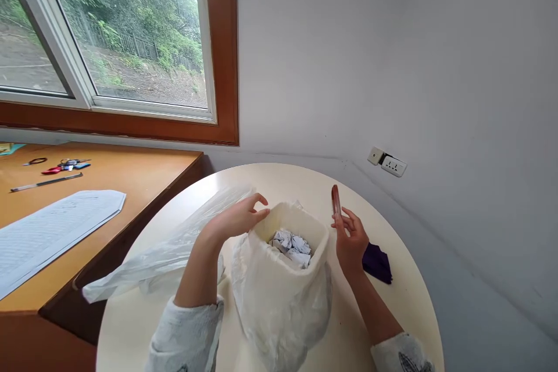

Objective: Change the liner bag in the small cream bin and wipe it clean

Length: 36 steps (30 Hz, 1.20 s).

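Note:
A bin (pixel 322 244) lined with a white plastic bag (pixel 279 308) stands on the round table, with crumpled white paper (pixel 291 247) inside. At its left rim is my left hand (pixel 238 218), thumb and forefinger apart and nothing visible between them; whether other fingers touch the liner is hidden. To the right of the bin, my right hand (pixel 350 238) grips a slim reddish-brown object (pixel 336 200) upright between thumb and fingers. Its exact kind cannot be made out. Just beyond that hand a dark purple folded cloth (pixel 377 263) lies on the table.
A crumpled translucent plastic bag (pixel 161 261) spreads over the left of the round cream table (pixel 410 308). On the wooden desk (pixel 143 171) lie papers (pixel 61 232), a pen (pixel 46 182), keys (pixel 70 164) and a black loop (pixel 37 161). A wall socket (pixel 393 165) is behind.

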Available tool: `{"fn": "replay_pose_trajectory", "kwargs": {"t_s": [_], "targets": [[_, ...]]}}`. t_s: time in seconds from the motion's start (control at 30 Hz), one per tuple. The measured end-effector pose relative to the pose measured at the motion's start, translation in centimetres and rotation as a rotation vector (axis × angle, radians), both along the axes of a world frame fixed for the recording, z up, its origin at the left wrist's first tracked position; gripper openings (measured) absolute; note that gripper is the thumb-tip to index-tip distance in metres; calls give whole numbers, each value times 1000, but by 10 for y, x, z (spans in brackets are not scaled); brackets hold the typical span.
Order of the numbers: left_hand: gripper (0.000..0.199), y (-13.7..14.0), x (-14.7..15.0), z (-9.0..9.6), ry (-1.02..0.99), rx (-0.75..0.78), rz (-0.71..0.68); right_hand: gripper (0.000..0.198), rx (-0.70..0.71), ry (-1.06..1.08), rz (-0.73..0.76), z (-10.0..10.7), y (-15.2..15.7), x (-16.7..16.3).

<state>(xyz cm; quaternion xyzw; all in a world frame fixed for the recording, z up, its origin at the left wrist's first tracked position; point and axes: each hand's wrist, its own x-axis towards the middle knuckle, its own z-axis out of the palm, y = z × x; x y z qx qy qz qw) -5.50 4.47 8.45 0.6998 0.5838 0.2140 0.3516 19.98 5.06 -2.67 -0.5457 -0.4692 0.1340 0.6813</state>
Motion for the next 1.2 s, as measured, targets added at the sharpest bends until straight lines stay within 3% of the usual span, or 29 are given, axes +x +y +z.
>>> {"fn": "replay_pose_trajectory", "kwargs": {"t_s": [0.4,0.53,0.63,0.73,0.83,0.93,1.03,1.2], "targets": [[36,0,26,-5,127,172,161,29,364,10,-153,101,22,-18],[30,-6,40,0,254,208,239,27,326,-20,-104,113,14,-28],[26,-9,46,3,299,189,203,26,267,-109,-60,116,5,-30],[24,-12,46,7,318,150,158,24,232,-185,-47,121,-5,-29],[25,-12,40,10,302,213,219,20,207,-227,-31,127,-14,-29],[25,-13,34,15,184,331,286,17,202,-264,-7,130,-21,-32],[26,-13,33,20,-76,401,273,15,237,-314,13,130,-25,-36],[42,-15,38,25,-562,216,149,7,375,-609,150,129,-28,-45]]}}
